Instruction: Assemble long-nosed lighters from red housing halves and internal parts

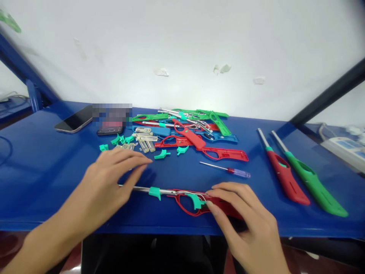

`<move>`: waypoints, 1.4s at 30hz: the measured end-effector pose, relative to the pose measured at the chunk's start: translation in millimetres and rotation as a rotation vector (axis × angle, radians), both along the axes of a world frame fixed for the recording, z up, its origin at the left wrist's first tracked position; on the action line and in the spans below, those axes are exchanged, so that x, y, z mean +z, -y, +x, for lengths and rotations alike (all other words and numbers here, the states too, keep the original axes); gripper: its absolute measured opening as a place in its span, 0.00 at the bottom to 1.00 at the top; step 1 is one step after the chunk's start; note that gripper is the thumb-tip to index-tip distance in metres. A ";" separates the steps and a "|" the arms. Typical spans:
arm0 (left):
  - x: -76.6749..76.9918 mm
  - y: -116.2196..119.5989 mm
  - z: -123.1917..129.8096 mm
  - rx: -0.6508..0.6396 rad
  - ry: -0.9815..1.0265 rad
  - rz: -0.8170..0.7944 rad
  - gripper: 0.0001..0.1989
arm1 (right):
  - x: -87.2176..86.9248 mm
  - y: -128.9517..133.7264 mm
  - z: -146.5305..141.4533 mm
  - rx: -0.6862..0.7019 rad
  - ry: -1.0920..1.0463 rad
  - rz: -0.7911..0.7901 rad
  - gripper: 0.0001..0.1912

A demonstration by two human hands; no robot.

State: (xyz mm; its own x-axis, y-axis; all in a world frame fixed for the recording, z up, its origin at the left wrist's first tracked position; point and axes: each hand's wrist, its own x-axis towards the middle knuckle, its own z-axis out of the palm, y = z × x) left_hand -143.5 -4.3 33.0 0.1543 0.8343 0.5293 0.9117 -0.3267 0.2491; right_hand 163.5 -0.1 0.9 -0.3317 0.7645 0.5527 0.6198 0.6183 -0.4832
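Observation:
A red gas lighter half-shell (185, 211) lies open near the table's front edge, with a metal tube (139, 188) pointing left out of it. On the tube sits a teal collar (154, 192); a teal trigger (196, 201) and thin white wires (182, 192) lie in the shell. My right hand (245, 217) holds the shell's handle end, its thumb and index finger close to the trigger. Above the tube is my left hand (111, 182), its thumb and fingertips brought together in a pinch. Whatever small thing they may hold cannot be made out.
Behind lies a pile of red, green and blue lighter shells (188, 137), with clear fuel tanks (146, 139) and loose teal triggers (162, 154). A screwdriver (228, 170), a red lighter (286, 175), a green lighter (310, 179) and two phones (76, 120) lie around.

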 end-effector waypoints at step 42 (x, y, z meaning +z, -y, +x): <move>-6.9 -14.7 -46.1 0.148 -0.112 -0.140 0.17 | -18.5 -4.2 5.9 -0.181 -0.033 0.067 0.11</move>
